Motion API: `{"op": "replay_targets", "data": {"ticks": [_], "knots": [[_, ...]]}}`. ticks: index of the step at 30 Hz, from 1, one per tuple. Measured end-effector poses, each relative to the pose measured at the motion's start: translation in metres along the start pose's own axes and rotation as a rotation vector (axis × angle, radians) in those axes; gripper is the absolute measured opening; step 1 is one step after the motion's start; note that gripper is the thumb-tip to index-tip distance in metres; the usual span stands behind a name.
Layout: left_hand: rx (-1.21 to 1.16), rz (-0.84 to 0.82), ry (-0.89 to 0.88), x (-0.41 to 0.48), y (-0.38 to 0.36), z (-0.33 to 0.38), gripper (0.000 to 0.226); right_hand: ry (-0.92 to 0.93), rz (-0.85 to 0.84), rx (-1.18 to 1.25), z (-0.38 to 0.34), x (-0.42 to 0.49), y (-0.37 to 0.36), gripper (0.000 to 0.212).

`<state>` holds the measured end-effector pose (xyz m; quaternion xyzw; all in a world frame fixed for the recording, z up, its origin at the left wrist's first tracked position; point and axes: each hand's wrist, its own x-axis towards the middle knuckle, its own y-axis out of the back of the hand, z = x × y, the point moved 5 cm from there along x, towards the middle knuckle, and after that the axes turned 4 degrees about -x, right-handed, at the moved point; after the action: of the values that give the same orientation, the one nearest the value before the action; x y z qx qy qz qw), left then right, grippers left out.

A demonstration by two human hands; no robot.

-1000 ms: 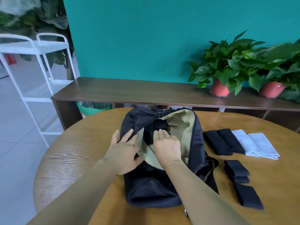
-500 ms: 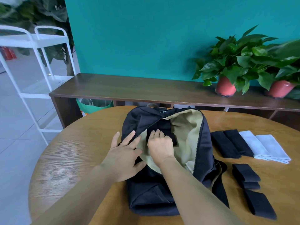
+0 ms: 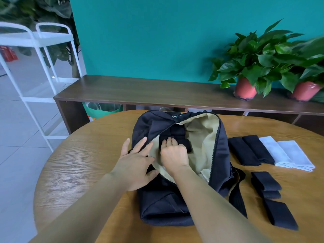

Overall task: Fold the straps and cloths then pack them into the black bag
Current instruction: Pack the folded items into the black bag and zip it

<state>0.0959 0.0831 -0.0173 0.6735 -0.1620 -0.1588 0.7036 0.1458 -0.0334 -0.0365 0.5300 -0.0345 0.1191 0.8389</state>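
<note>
The black bag [image 3: 163,206] lies unzipped on the round wooden table [image 3: 84,165], its tan lining showing. My left hand [image 3: 135,163] presses flat on the bag's left flap, fingers spread. My right hand [image 3: 173,155] is inside the opening, fingers resting on folded black straps [image 3: 178,133] packed in the bag. Right of the bag lie two folded black cloths [image 3: 249,149], two folded white cloths [image 3: 287,153], and folded black straps [image 3: 266,183] with another one [image 3: 280,214] nearer to me.
A dark wooden bench [image 3: 157,92] runs behind the table along the teal wall, with two potted plants [image 3: 249,67] at its right end. A white metal rack [image 3: 35,67] stands at the left. A green bin [image 3: 103,111] sits under the bench.
My right hand has slid deeper into the bag onto the packed black straps. My left hand stays on the flap. The view has shifted slightly left.
</note>
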Motion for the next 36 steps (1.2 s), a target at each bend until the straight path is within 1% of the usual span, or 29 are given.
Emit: {"op": "replay_targets", "data": {"ticks": [2, 4, 6, 9, 14, 15, 17, 18, 19, 21, 22, 26, 30, 32, 33, 34, 36], "knots": [[0.003, -0.005, 0.000, 0.000, -0.001, 0.000, 0.050, 0.031, -0.008, 0.014, -0.002, 0.000, -0.005, 0.044], [0.000, -0.006, 0.001, 0.000, -0.001, 0.001, 0.049, 0.014, -0.022, 0.035, 0.000, 0.000, -0.003, 0.043], [-0.006, -0.011, 0.003, 0.001, -0.001, 0.001, 0.049, 0.013, -0.029, 0.047, 0.002, 0.000, -0.005, 0.046], [0.003, -0.019, 0.007, 0.001, 0.000, 0.001, 0.049, 0.076, -0.001, 0.099, 0.002, 0.003, -0.004, 0.048], [0.007, -0.008, -0.006, -0.002, 0.011, 0.006, 0.051, 0.074, -0.034, 0.116, 0.007, 0.001, 0.002, 0.053], [0.010, 0.000, -0.016, -0.003, 0.013, 0.007, 0.054, 0.070, -0.037, 0.113, 0.009, -0.001, 0.004, 0.057], [0.022, 0.019, -0.036, -0.005, 0.018, 0.011, 0.069, 0.052, -0.029, 0.108, 0.015, -0.005, 0.008, 0.063], [0.027, 0.019, -0.043, -0.006, 0.021, 0.013, 0.072, 0.043, -0.023, 0.105, 0.018, -0.008, 0.010, 0.062], [0.035, 0.012, -0.047, -0.007, 0.023, 0.016, 0.066, 0.037, -0.017, 0.102, 0.020, -0.011, 0.012, 0.060], [0.037, 0.002, -0.057, -0.009, 0.026, 0.023, 0.052, 0.028, 0.019, 0.091, 0.024, -0.017, 0.018, 0.051], [0.033, 0.003, -0.062, -0.010, 0.027, 0.028, 0.049, 0.025, 0.047, 0.083, 0.027, -0.020, 0.021, 0.047], [0.036, -0.013, -0.072, -0.012, 0.027, 0.045, 0.050, 0.014, 0.236, 0.108, 0.047, -0.045, 0.042, 0.029], [0.063, -0.048, -0.070, -0.012, 0.027, 0.069, 0.054, 0.051, 0.509, 0.232, 0.085, -0.086, 0.061, 0.037], [0.080, -0.052, -0.082, -0.012, 0.029, 0.081, 0.052, 0.034, 0.616, 0.260, 0.114, -0.111, 0.060, 0.036], [0.093, -0.060, -0.087, -0.013, 0.029, 0.087, 0.051, 0.004, 0.630, 0.268, 0.130, -0.124, 0.055, 0.036], [0.104, -0.071, -0.091, -0.013, 0.030, 0.093, 0.050, -0.037, 0.610, 0.262, 0.147, -0.136, 0.049, 0.037], [0.103, -0.102, -0.086, -0.012, 0.031, 0.104, 0.048, -0.125, 0.494, 0.203, 0.176, -0.159, 0.028, 0.034]]}}
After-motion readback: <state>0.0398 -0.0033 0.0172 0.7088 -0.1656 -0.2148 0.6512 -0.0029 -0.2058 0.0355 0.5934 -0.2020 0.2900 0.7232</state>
